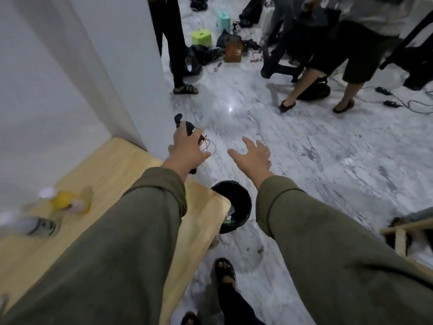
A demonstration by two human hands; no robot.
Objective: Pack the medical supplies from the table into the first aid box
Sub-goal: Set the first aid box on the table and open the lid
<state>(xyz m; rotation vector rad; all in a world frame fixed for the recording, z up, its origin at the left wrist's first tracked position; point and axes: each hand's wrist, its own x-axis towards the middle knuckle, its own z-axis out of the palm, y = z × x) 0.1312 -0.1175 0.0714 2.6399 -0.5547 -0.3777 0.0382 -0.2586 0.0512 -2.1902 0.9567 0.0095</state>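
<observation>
Both my arms, in olive sleeves, reach forward past the wooden table [112, 165]. My left hand [187, 148] grips a black object [185, 127] with thin dark wires hanging from it, held over the table's far corner. My right hand [253, 156] is spread with straight fingers above the marble floor and holds nothing. On the table at the left lie blurred supplies: a yellow bottle [64, 199] and a white bottle [28, 225]. No first aid box is in view.
A black bin [234, 205] stands on the floor against the table's right corner. White wall panels [112, 66] rise behind the table. Several people stand ahead, with bags, small stools [201, 37] and cables around them. A wooden frame [403, 233] is at the right edge.
</observation>
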